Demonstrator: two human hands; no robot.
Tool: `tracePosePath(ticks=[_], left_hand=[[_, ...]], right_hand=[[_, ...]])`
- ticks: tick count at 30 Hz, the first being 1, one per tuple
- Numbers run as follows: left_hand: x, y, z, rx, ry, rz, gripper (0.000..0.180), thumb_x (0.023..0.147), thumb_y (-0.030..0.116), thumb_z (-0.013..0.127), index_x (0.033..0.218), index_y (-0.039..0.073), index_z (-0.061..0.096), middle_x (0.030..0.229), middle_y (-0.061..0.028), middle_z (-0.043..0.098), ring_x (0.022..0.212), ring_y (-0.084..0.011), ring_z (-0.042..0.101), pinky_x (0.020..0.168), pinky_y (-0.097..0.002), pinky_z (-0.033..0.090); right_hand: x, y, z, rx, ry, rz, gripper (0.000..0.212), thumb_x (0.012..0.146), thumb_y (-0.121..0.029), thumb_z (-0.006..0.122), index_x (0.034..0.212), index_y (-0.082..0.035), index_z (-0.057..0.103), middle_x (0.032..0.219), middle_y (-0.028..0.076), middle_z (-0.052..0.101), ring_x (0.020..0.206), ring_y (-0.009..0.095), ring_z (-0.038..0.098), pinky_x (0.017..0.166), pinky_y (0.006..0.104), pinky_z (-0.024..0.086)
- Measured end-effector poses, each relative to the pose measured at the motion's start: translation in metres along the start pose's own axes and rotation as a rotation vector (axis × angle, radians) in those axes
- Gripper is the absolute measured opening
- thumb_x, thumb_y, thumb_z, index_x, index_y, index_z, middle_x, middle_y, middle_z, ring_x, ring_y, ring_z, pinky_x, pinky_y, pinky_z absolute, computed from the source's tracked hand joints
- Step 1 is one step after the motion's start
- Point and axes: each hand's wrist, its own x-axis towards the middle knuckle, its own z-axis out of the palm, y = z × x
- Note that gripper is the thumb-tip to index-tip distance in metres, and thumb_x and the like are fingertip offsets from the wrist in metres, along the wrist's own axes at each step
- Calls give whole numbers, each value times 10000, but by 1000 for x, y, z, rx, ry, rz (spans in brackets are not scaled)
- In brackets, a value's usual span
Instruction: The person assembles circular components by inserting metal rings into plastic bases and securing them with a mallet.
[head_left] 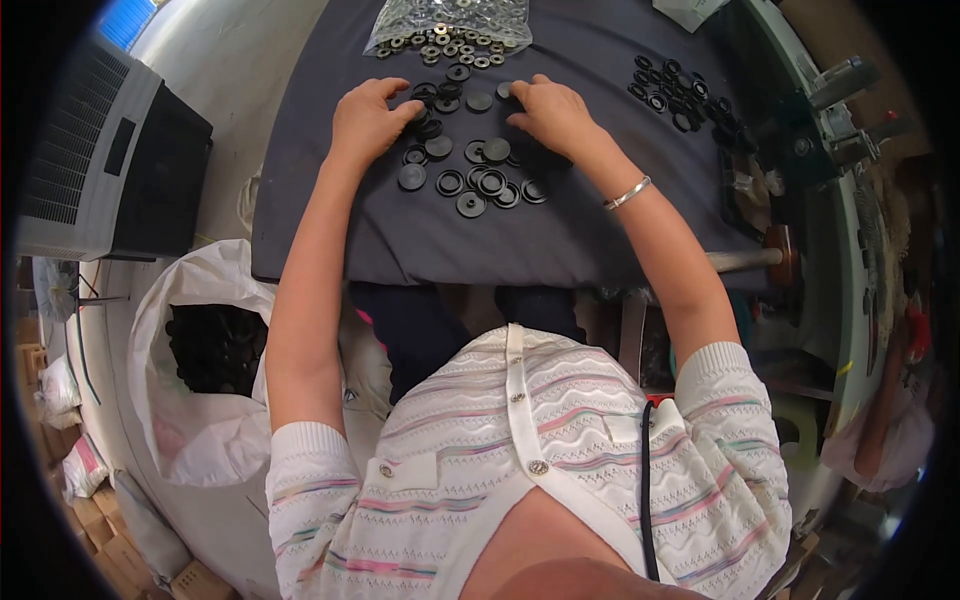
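Black round plastic caps lie in a loose cluster on the dark cloth-covered table, some showing ringed undersides, such as one ringed cap [450, 183], and others flat faces, such as one flat cap [411, 177]. My left hand [368, 120] is at the cluster's far left side, thumb and forefinger spread beside several heaped caps [445, 103]. On the far right, my right hand [555, 115] has its thumb and forefinger apart, the forefinger's tip against the edge of a single cap [504, 91]. Its other fingers are partly hidden. Between the hands lies another flat cap [479, 101].
A clear plastic bag [455, 22] spills small metal rings at the far edge. Another group of black rings [655, 102] lies at the right, near a green metal machine [810, 145]. A wooden-handled hammer [745, 260] rests at the right edge. Left below stands a white sack [185, 440] holding black pieces.
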Motion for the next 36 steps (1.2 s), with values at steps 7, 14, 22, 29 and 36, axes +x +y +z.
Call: tracePosePath(ticks=[7, 14, 22, 29, 36], left_hand=[[3, 8, 4, 160, -219, -83, 381, 707, 279, 718, 1025, 75, 664, 872, -88, 672, 823, -201, 646, 759, -303, 494], [14, -28, -11, -243, -88, -143, 329, 702, 200, 695, 1004, 70, 673, 854, -93, 680, 779, -202, 652, 752, -293, 502], [25, -72, -18, -214, -115, -122, 299, 711, 86, 672, 1008, 58, 668, 948, -80, 680, 815, -180, 647, 765, -285, 500], [-9, -23, -13, -83, 48, 182, 206, 727, 131, 659, 924, 78, 682, 911, -60, 646, 868, -232, 594, 767, -324, 480], [-13, 1, -3, 160, -189, 198, 237, 738, 158, 653, 970, 110, 674, 987, -39, 622, 964, -235, 539, 820, -360, 464]], right_hand=[[1, 14, 8, -24, 60, -26, 211, 793, -115, 592, 983, -24, 581, 889, 170, 598, 843, 350, 592, 755, 421, 473], [2, 38, 6, 283, 149, -38, 166, 778, -70, 546, 906, -28, 642, 798, 190, 631, 800, 340, 617, 734, 434, 483], [31, -9, -4, 129, 109, -163, 275, 803, -102, 559, 1065, -93, 641, 942, 131, 591, 903, 313, 591, 767, 404, 473], [72, -60, 12, 13, -152, -351, 317, 837, -116, 544, 1148, -143, 593, 1009, 92, 569, 892, 291, 601, 761, 391, 486], [81, -48, 26, 67, -151, -411, 274, 778, -104, 575, 1051, -96, 597, 951, 125, 546, 896, 307, 579, 766, 407, 478]])
